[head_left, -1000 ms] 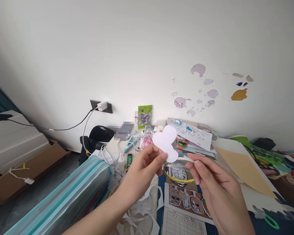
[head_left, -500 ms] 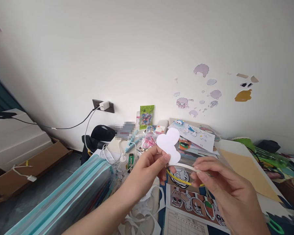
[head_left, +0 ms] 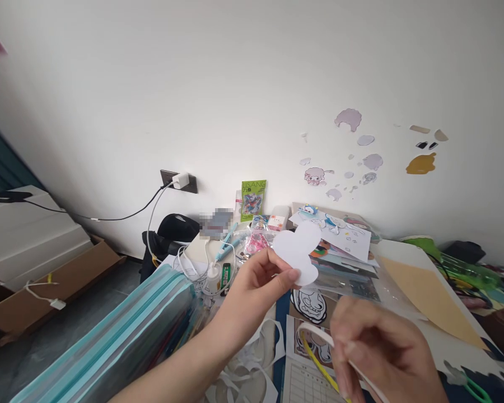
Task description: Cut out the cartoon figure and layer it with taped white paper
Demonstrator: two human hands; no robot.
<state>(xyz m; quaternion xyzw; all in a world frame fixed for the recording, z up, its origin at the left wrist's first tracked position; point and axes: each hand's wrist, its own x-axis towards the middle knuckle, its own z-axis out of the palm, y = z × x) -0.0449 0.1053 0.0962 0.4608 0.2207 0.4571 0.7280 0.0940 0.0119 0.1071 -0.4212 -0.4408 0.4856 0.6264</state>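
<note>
My left hand (head_left: 262,285) pinches a white paper cutout (head_left: 296,246) with rounded lobes between thumb and fingers, holding it above the table. Lower and to the right, my right hand (head_left: 378,341) is closed on a thin, curved paper strip (head_left: 319,331), white with a yellow stretch. The strip hangs apart from the cutout. Beneath it lie a black-and-white cartoon picture (head_left: 308,305) and a printed sheet (head_left: 304,378) with a grid. Green-handled scissors (head_left: 472,386) rest at the lower right, beyond my right hand.
White paper offcuts (head_left: 252,375) lie below my left arm. A clear pouch with turquoise edging (head_left: 105,336) stands at left. Stacked papers (head_left: 348,240), a green packet (head_left: 253,200) and a tan sheet (head_left: 428,296) are farther back. A charger cable (head_left: 151,218) runs down from the wall socket.
My right hand has moved down, carrying the strip away from the cutout. My left hand stays nearly in place, with the cutout turned slightly.
</note>
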